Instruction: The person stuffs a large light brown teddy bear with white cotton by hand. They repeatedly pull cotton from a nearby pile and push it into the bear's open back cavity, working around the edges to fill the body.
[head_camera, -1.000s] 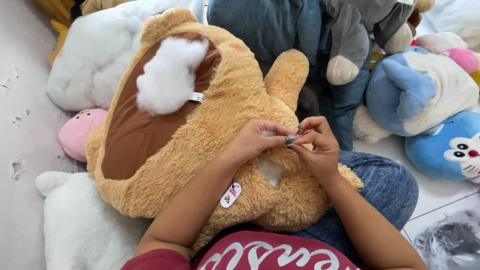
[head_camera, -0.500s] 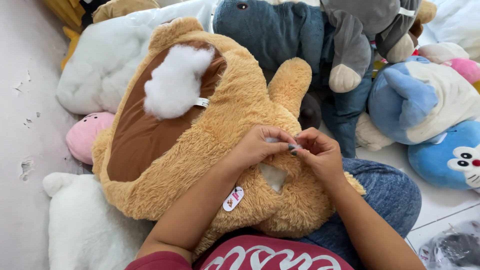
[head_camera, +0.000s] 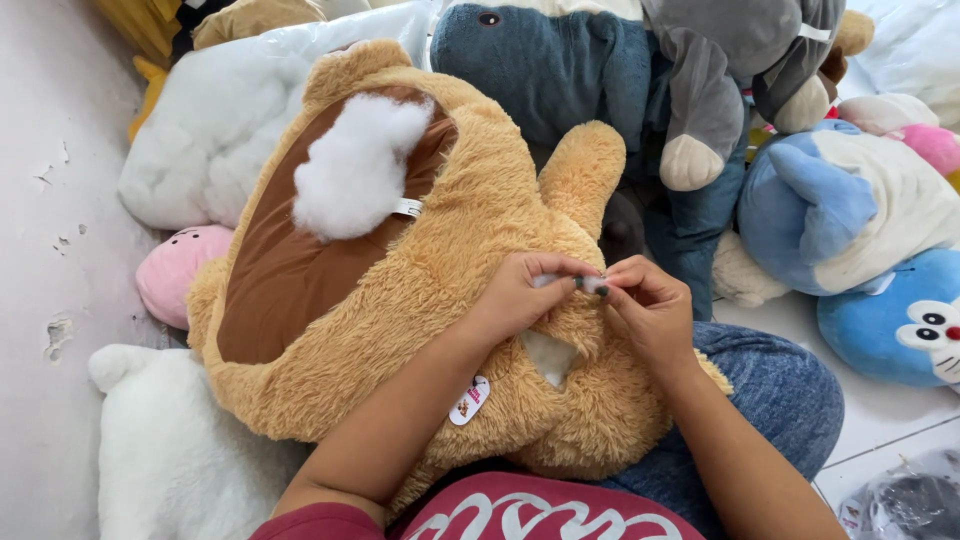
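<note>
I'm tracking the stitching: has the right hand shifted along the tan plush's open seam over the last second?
No. The right hand stays pinched at the top of the seam opening on the tan plush.

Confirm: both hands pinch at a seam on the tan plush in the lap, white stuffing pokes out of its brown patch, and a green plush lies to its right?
Nearly. In the head view the plush to the right is blue and white, not green. The rest holds: left hand and right hand pinch at a seam on the tan plush, and white stuffing pokes out of its brown patch.
</note>
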